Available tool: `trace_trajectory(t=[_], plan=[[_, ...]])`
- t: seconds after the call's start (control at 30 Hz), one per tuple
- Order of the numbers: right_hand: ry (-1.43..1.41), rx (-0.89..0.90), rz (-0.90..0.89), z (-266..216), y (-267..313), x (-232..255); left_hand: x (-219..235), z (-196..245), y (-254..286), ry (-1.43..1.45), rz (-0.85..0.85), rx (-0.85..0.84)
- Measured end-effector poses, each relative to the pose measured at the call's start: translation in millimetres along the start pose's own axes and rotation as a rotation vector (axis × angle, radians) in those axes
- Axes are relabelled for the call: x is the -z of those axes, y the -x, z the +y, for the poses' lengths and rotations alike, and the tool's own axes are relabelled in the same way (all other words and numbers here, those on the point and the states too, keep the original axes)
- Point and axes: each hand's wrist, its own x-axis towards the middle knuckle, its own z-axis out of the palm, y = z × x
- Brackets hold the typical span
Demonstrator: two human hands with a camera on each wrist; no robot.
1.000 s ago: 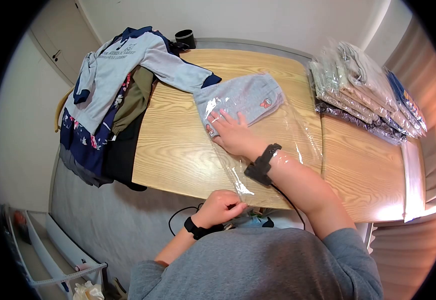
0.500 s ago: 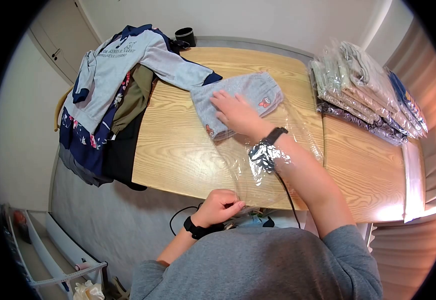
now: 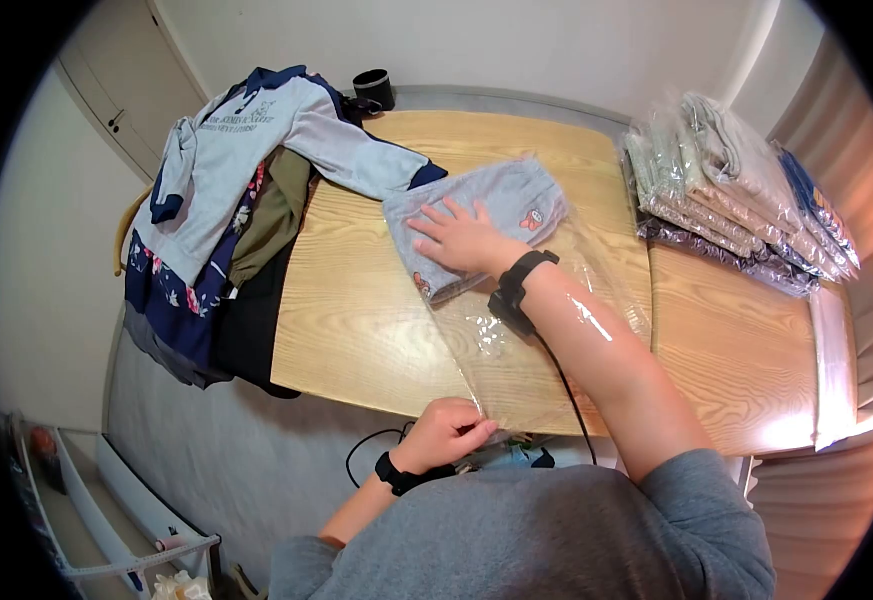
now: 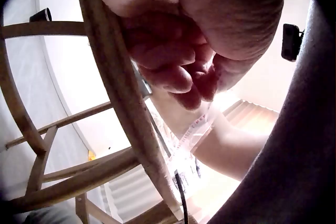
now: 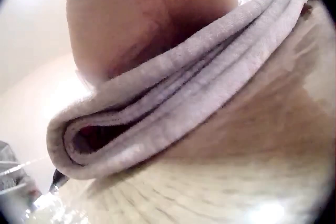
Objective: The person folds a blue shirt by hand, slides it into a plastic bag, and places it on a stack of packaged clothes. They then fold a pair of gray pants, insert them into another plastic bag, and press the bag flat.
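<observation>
A folded light grey garment (image 3: 521,195) with small cartoon prints lies on the table, and its stacked layers show edge-on in the right wrist view. My right hand (image 3: 461,240) rests flat on it with the fingers spread. A clear plastic bag (image 3: 489,338) stretches from the garment to the table's front edge, and its film shines over the right forearm. At that front edge my left hand (image 3: 443,435) pinches the bag's near edge between thumb and curled fingers. The left wrist view shows these curled fingers (image 4: 173,77) from below with clear film at their tips.
Loose clothes, with a grey and navy sweatshirt (image 3: 246,150) on top, hang at the table's left. A stack of bagged garments (image 3: 726,190) stands at the right, beside flat clear packaging (image 3: 831,370). A black cup (image 3: 373,90) is at the back. A cable runs from the right wrist.
My right hand has slid farther up onto the garment, away from my body, and its fingers have spread. The left hand keeps its pinch on the bag's edge.
</observation>
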Motion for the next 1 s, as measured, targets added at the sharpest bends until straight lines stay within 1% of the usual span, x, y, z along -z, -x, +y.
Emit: trace_trajectory(t=[0.03,0.07,0.1,0.13,0.2,0.23,0.3,0.43,0.5,0.53,0.6,0.63,0.7,0.73,0.8,0.83,0.9,0.93,1.0], plan=[[0.005,0.003,0.008,4.5,-6.0,0.2,0.1,1.4,-1.0,-0.007,0.003,-0.008],[-0.060,-0.034,0.016,9.3,-11.5,-0.7,-0.1,3.4,-1.0,-0.001,0.013,0.001],[-0.127,-0.070,0.021,8.4,-12.7,2.2,-0.5,4.7,-1.1,0.006,0.023,0.011],[-0.127,-0.067,0.022,5.7,-12.8,2.4,-0.4,5.2,-1.2,0.004,0.025,0.012],[0.167,-0.133,0.047,-0.6,-12.5,0.1,0.5,5.1,-1.6,-0.006,0.022,-0.001],[0.167,-0.130,0.045,-1.0,-11.2,-0.9,0.4,4.7,-2.1,-0.006,0.025,0.001],[0.087,-0.192,0.145,0.5,-8.0,-2.9,1.2,4.1,-1.9,-0.019,0.008,-0.006],[0.063,-0.176,0.143,2.0,-6.7,2.5,-0.7,5.1,0.4,0.010,0.007,-0.002],[0.078,-0.166,0.073,3.3,-5.5,13.8,1.7,4.8,-3.3,0.003,-0.010,0.002],[0.082,-0.174,0.077,7.7,-6.8,12.3,1.6,5.5,-4.2,0.004,-0.016,-0.007],[-0.054,-0.119,0.132,18.9,-11.2,4.9,0.6,6.6,-3.8,0.008,-0.021,0.053],[-0.051,-0.127,0.138,27.0,-13.4,4.8,0.6,5.9,-3.5,0.009,-0.028,0.045],[0.304,-0.280,0.102,36.9,-12.2,10.7,0.7,3.5,-2.7,0.024,-0.004,0.049],[0.306,-0.284,0.097,36.6,-6.6,12.9,0.5,3.3,-2.5,0.031,-0.006,0.049],[0.401,-0.534,0.233,35.9,6.4,16.1,1.1,4.5,-2.6,0.041,-0.013,0.065],[0.399,-0.539,0.226,39.6,8.4,14.3,1.2,4.3,-2.5,0.047,-0.019,0.069],[0.275,-0.516,0.259,46.8,10.2,13.3,2.0,4.2,-1.9,-0.034,-0.038,0.069],[0.268,-0.519,0.255,48.9,11.5,12.2,1.8,4.4,-1.1,-0.034,-0.044,0.075],[0.247,-0.482,0.297,52.0,11.3,13.5,2.0,5.1,-2.1,-0.018,-0.005,0.085]])
